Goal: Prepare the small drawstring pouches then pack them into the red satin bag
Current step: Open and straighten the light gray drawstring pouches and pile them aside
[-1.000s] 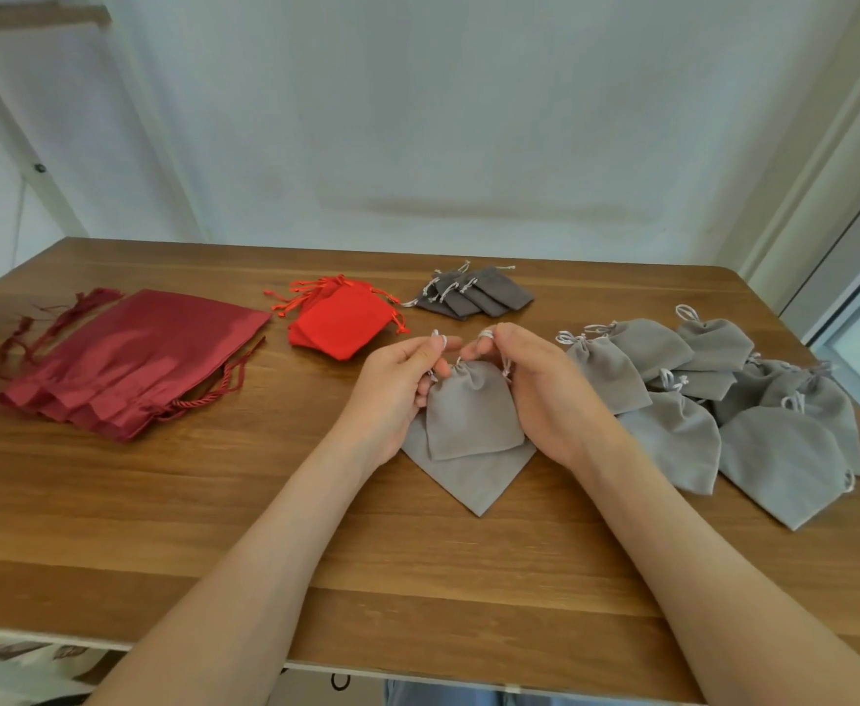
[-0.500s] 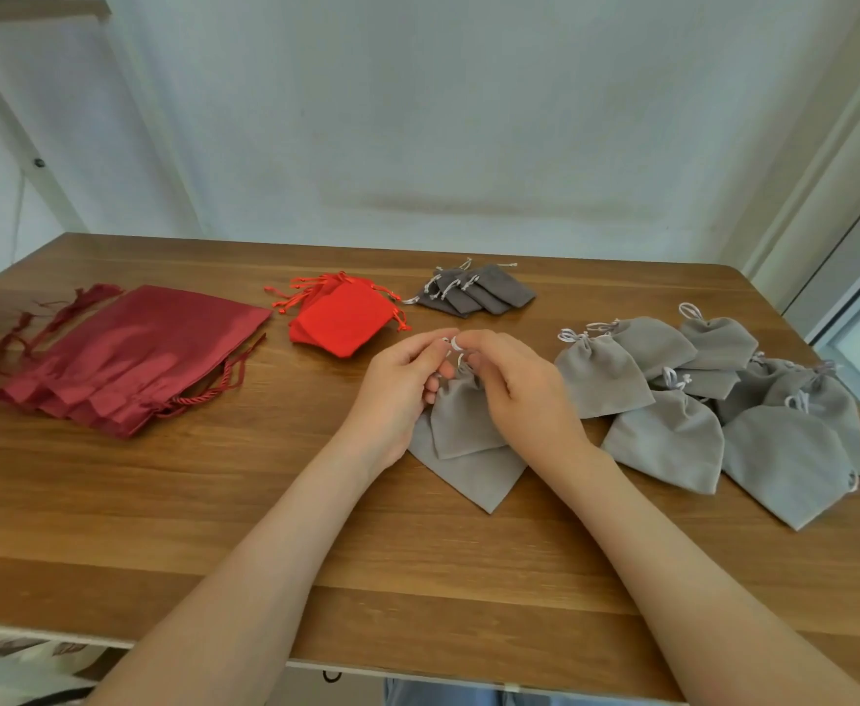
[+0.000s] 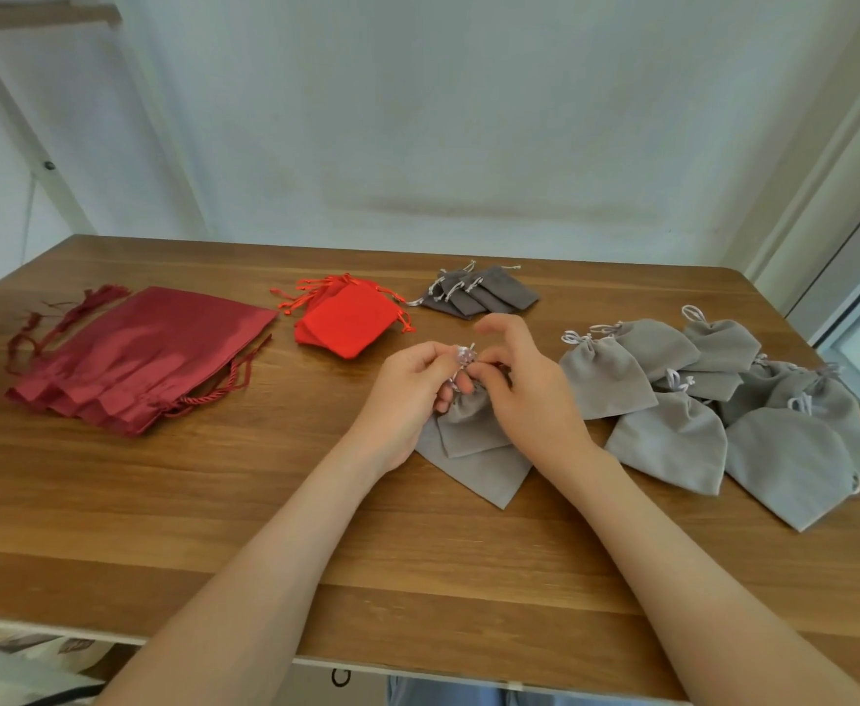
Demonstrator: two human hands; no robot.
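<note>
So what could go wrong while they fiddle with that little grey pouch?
The thin drawstring, pinched between the left hand and right hand, might slip and leave the grey pouch loose. The flat pouch under it could get dragged along. The right forearm lies close to the pile of cinched pouches and might nudge them.

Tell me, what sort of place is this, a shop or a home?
Likely a simple packing workspace, perhaps in a home: a wooden table before a bare white wall, with sorted piles of grey drawstring pouches and red satin bags laid out for handwork.
</note>
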